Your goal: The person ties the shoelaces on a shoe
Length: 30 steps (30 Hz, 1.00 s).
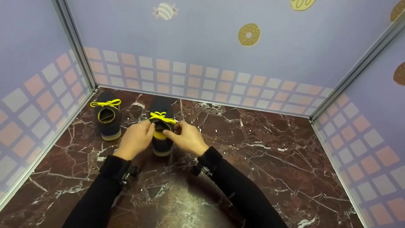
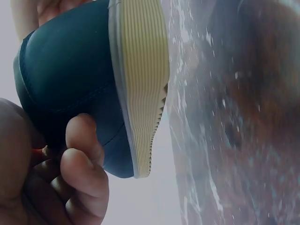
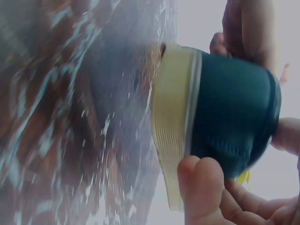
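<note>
A dark shoe (image 1: 163, 107) with a yellow lace bow (image 1: 162, 117) points away from me between both hands. My left hand (image 1: 136, 136) grips the left side of its opening. My right hand (image 1: 187, 136) grips the right side, its thumb at the yellow lining. In the left wrist view, curled fingers (image 2: 84, 164) lie along the dark upper. The ribbed cream sole (image 3: 171, 112) stands over the floor in the right wrist view, pale background showing past its toe end. To the left, a matching shoe (image 1: 109, 125) stands on the floor, its yellow laces (image 1: 109, 103) tied in a bow.
Brown marbled floor (image 1: 253, 164) spreads around the shoes. A lilac back wall (image 1: 202, 41) with pink and white squares rises behind them. Side panels stand at left and right, with metal posts (image 1: 76, 41) at the corners. Small pale specks lie right of the shoes.
</note>
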Available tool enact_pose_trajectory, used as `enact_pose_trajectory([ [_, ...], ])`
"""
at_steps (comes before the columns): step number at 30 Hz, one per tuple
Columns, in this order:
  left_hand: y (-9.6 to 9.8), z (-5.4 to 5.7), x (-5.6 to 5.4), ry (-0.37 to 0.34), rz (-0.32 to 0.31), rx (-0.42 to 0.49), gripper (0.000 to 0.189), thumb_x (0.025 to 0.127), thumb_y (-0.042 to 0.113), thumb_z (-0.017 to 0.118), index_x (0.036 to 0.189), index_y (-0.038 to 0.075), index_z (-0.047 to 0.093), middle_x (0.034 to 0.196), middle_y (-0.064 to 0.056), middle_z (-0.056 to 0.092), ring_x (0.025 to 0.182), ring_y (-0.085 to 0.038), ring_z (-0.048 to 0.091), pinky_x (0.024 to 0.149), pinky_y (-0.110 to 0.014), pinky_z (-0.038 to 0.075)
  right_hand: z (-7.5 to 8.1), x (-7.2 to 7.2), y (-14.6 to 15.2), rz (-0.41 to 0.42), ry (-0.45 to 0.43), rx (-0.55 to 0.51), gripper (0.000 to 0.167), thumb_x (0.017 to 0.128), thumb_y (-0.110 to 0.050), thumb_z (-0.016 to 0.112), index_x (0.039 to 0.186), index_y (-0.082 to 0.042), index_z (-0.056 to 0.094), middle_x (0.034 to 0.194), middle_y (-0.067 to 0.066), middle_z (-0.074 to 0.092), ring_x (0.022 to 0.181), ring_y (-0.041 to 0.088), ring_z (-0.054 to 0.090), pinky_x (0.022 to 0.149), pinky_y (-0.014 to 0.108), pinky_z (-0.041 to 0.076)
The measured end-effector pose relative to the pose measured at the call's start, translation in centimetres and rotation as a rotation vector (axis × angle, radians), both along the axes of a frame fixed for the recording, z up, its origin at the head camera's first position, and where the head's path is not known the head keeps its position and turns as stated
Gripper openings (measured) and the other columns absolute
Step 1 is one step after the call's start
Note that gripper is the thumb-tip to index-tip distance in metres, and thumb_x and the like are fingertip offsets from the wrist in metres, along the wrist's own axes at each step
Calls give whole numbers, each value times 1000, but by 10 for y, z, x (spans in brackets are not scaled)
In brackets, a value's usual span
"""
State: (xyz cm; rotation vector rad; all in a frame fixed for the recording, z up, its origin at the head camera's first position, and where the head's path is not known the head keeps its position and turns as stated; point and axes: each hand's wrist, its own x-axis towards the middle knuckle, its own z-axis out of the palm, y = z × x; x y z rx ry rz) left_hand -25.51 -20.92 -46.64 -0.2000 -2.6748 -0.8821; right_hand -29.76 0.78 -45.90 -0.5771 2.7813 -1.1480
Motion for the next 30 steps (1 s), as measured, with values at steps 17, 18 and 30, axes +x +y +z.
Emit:
enact_pose_trajectory([
  [17, -29, -11, -29, 10, 78, 42, 38, 118, 21, 48, 82, 9, 48, 69, -6, 42, 60, -29, 43, 62, -41, 34, -11, -33, -41, -36, -57, -159, 42, 106, -42, 77, 126, -5, 74, 99, 3, 77, 69, 13, 69, 67, 28, 57],
  [18, -31, -12, -30, 9, 92, 43, 39, 118, 22, 48, 81, 10, 48, 69, -6, 42, 60, -28, 44, 62, -43, 35, -13, -35, -43, -30, -68, -176, 42, 106, -41, 77, 126, -4, 74, 96, 4, 77, 66, 14, 69, 64, 28, 57],
  [30, -59, -16, -35, -27, 135, 37, 38, 119, 19, 46, 83, 9, 45, 70, -7, 38, 61, -30, 39, 64, -43, 32, -27, -46, -68, 82, -215, -316, 57, 106, -39, 78, 145, 0, 65, 92, 1, 74, 82, 38, 77, 57, 28, 58],
])
